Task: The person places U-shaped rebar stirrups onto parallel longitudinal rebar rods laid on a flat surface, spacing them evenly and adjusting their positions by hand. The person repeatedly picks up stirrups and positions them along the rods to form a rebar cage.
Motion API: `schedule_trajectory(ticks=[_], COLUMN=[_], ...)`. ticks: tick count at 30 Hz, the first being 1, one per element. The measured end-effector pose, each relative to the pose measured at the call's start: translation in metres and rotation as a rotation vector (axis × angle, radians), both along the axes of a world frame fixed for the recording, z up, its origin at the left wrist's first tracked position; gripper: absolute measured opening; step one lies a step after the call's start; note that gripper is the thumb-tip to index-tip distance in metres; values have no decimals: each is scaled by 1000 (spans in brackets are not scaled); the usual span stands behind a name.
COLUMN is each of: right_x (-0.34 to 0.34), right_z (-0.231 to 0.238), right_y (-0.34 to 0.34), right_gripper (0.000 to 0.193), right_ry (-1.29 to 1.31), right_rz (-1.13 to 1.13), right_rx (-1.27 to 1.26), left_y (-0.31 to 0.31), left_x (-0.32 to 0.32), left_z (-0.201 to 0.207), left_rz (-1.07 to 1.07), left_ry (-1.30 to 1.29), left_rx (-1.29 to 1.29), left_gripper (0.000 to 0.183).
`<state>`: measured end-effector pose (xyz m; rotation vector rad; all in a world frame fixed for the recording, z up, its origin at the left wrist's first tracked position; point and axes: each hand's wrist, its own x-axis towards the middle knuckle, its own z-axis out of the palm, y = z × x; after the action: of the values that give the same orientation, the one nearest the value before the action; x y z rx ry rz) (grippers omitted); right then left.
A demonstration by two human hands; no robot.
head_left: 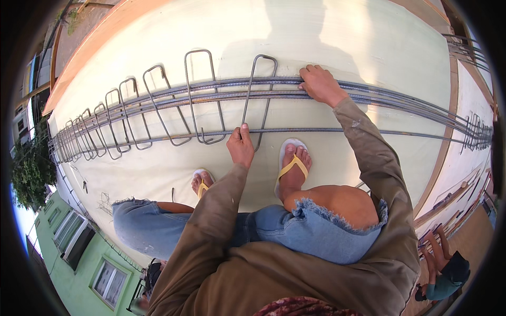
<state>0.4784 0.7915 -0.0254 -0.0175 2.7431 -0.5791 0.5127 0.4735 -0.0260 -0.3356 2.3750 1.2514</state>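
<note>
**Two hands on a rebar cage atop a pale concrete slab**

The person squats on a pale concrete slab [327,37], seen from above, with both arms in brown sleeves reaching forward. The left hand [241,146] is closed around the lower part of a bent steel stirrup [259,100], its thumb pointing up along the wire where the stirrup crosses the single lower bar [369,131]. This stirrup stands tilted, its rounded top leaning away over the upper bars. The right hand [320,84] lies farther out, fingers curled over the bundle of long reinforcing bars [221,89] that runs across the slab from left to right, gripping it from above.

To the left of the held stirrup, a row of further stirrups [126,113] is threaded on the same bars, spaced more tightly toward the far left end. Both feet wear yellow-strapped sandals: the right foot [293,166] stands just below the lower bar, the left foot [202,182] a little behind it. Frayed blue denim shorts cover the knees.

At the lower right edge, another person's hand [435,247] shows beyond the slab's rim. A green building [79,253] lies below at lower left.
</note>
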Motion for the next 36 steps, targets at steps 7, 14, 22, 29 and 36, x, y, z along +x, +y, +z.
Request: schedule_trajectory(ticks=[7, 14, 22, 29, 36], right_x=[-2, -5, -24, -3, -6], right_z=[-2, 0, 14, 10, 12], right_y=[-7, -3, -4, -11, -10], right_gripper=[23, 22, 42, 45, 33], right_ry=[-26, -75, -352, -136, -180], right_rz=[-9, 34, 80, 98, 89], right_rx=[-25, -58, -63, 41, 13], left_y=[25, 24, 14, 25, 37], left_x=[28, 25, 6, -19, -27], left_z=[10, 5, -4, 5, 4], left_rz=[48, 92, 77, -132, -66], left_ry=[55, 135, 45, 80, 132], left_rx=[115, 48, 32, -130, -56], left_gripper=[54, 55, 56, 54, 52])
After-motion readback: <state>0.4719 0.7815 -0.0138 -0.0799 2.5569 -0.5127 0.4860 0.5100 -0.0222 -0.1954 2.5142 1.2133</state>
